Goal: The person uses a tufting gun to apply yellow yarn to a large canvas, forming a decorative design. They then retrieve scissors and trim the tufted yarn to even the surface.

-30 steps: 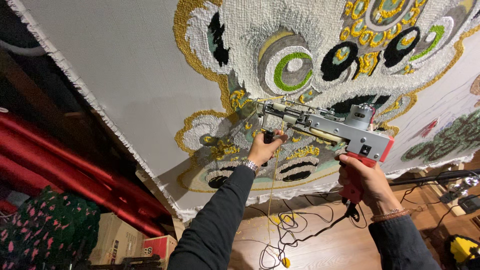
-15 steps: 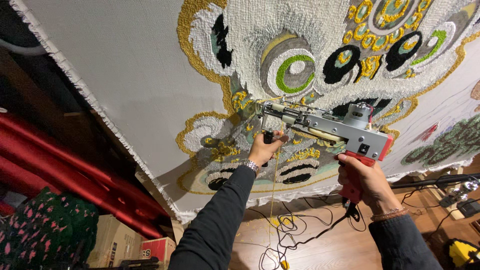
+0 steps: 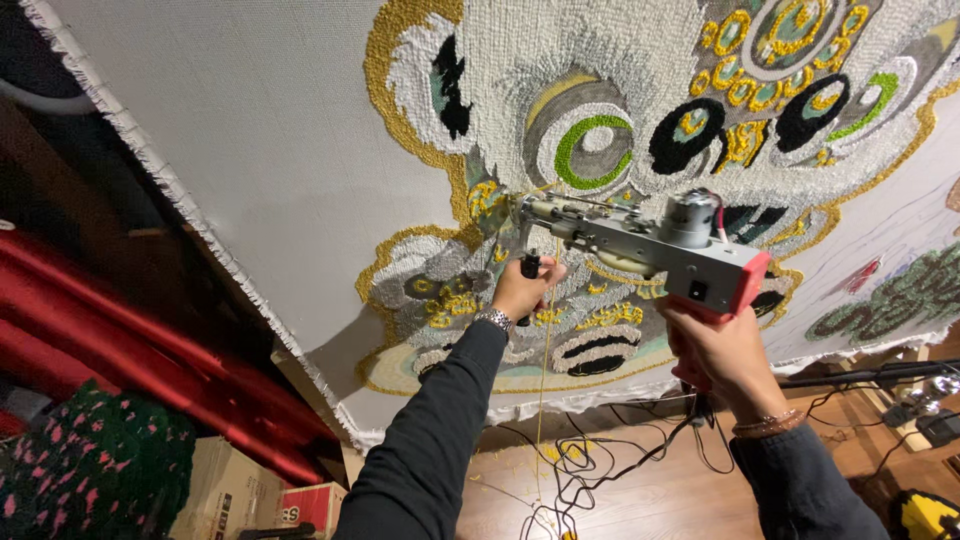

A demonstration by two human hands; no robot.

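A tufting gun (image 3: 650, 245) is gripped by the right hand (image 3: 722, 350) and steadied by the left hand (image 3: 522, 290) clenched on its front handle, its needle pressed into the cloth (image 3: 280, 150) by yellow pile, where steady guidance along the outline seems needed.

One tufting gun (image 3: 640, 245), one stretched cloth (image 3: 280, 150) — two hands (left (image 3: 520, 290), right (image 3: 715, 350)), two cardboard boxes (image 3: 235, 490).

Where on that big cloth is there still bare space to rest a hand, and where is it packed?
Bare cloth lies left of the gold yarn outline, out to the frayed edge. It is crowded around the tufting gun, gripped by the left hand and right hand. The wood floor below is tangled with cables.
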